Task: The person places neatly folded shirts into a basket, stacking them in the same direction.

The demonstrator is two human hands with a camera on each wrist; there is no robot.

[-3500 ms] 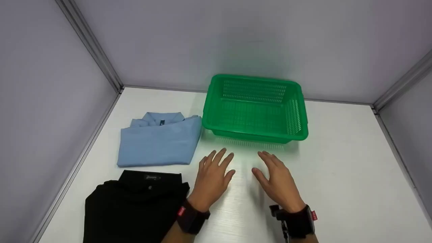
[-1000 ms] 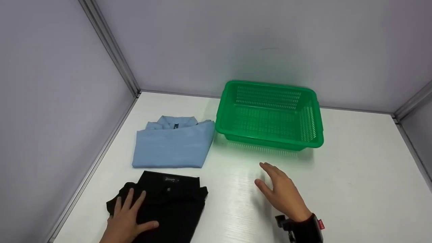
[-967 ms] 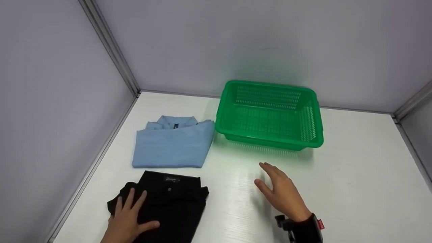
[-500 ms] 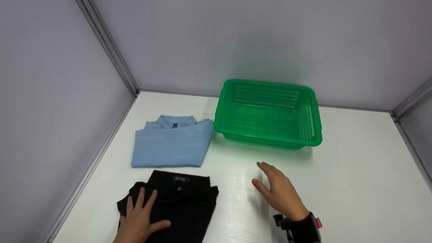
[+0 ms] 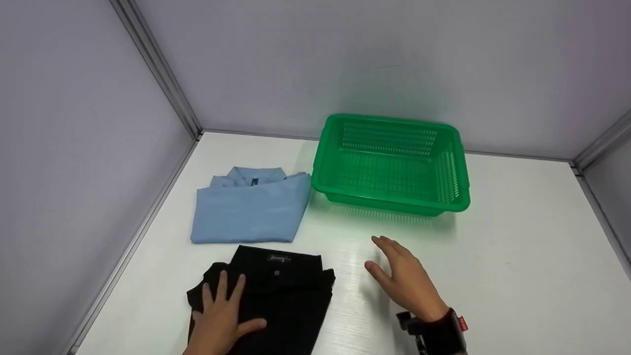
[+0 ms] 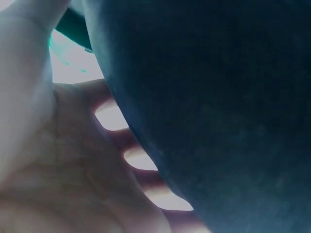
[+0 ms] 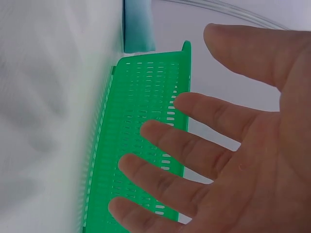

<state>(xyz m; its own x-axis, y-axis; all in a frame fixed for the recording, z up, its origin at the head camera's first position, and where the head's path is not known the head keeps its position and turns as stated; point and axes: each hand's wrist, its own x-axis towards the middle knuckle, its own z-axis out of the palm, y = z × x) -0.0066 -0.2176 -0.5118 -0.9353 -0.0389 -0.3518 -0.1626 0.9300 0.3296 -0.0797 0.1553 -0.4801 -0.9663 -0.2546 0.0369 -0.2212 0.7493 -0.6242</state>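
In the head view, a folded black garment (image 5: 288, 301) with a collar and a label lies at the lower left. My left hand (image 5: 219, 315) rests on its left part, fingers spread. Dark cloth (image 6: 209, 107) fills much of the left wrist view, across the fingers of the left hand (image 6: 82, 160). The right hand (image 5: 406, 283) is held over the table right of the garment, its fingers relaxed and holding nothing. In the right wrist view, the palm and fingers of the right hand (image 7: 218, 160) show in front of the green basket (image 7: 141, 92).
A folded light blue shirt (image 5: 249, 212) lies behind the black garment, beside the left end of the green basket (image 5: 384, 201). The basket stands near the back wall (image 5: 389, 59) of the white table (image 5: 517, 246). Walls with metal edge strips rise at left and right.
The left hand has moved from beside the basket's front onto the black garment, and both have since shifted to the right. The right hand has barely moved. The blue shirt and basket look unmoved.
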